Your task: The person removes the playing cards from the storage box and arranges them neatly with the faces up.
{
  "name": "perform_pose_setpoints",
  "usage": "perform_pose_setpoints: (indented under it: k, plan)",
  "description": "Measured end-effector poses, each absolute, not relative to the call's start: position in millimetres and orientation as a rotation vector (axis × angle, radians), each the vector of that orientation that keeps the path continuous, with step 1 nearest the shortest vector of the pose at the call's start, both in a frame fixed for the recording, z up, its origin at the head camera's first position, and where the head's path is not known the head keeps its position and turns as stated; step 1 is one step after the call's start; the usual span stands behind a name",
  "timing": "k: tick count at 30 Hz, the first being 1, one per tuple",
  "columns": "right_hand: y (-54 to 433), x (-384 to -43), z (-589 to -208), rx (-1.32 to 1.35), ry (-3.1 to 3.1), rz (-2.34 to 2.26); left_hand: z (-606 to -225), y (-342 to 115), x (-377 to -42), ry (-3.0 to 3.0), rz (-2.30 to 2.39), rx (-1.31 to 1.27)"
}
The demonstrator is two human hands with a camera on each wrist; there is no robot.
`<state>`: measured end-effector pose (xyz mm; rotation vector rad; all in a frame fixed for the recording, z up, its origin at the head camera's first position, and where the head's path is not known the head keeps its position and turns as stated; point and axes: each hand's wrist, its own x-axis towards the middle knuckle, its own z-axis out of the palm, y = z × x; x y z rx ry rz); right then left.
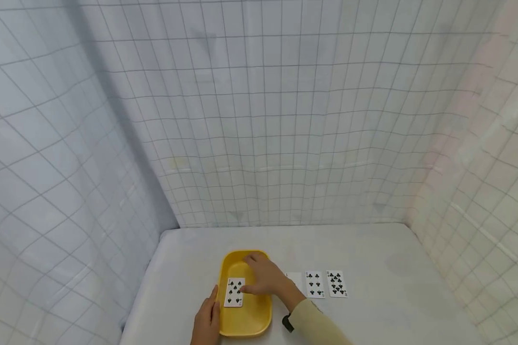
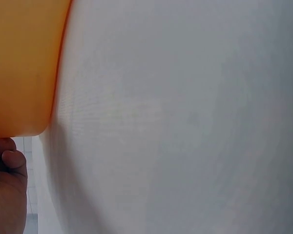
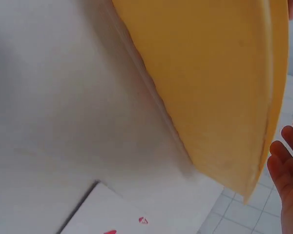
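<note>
We log the left hand (image 1: 207,317) at the left rim of the yellow tray (image 1: 246,322); pinching or not, we cannot tell. Right hand (image 1: 264,277) spread above tray; spade card (image 1: 234,294) inside by its thumb, contact unclear. Right forearm (image 1: 312,322) part-hides another card (image 1: 295,277); two club cards (image 1: 314,285) further right; tabletop (image 1: 345,244) runs beyond both hands.

Soft light, faint shadows, hazy wrist views

Head cam above, wrist cams nr tray (image 1: 252,322)
</note>
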<state>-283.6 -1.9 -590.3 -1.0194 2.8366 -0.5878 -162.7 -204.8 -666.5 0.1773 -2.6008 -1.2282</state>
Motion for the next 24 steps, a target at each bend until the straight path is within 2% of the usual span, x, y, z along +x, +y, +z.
perform_pose_setpoints:
  k: [11,24]
  plan:
    - [-31.6,-279.4,-625.5,-0.956,2.785,-0.365,-660.1,-203.2,-158.6,-2.641,-1.267,0.190]
    - [-38.5,-276.8,-636.0,-0.991,2.829,-0.123,-666.2,-206.0,-162.2,-2.590,-1.164,0.128]
